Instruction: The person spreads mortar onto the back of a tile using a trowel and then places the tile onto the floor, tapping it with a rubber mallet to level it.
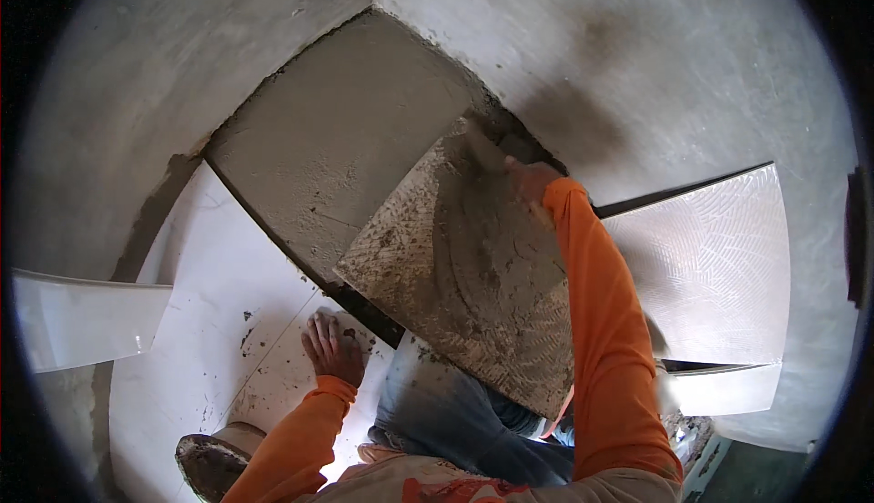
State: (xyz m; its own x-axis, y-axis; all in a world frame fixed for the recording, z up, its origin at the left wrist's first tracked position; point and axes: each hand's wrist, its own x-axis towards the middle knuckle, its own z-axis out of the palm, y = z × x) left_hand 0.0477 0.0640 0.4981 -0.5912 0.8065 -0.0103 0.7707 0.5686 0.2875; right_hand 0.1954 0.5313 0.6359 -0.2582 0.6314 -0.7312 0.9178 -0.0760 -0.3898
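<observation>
My right hand is closed round a trowel, whose blade lies at the upper corner of a square tile. That tile is tilted back side up over my knees, partly coated with wet grey mortar over its ridged back. My left hand rests with fingers apart on white floor tiles spattered with mortar bits. Beyond the tilted tile, a bed of smooth grey mortar fills the corner.
Grey walls meet at the corner. More tiles lean at the right, ridged backs showing. A white tile piece juts in at the left. My shoe and jeans show below.
</observation>
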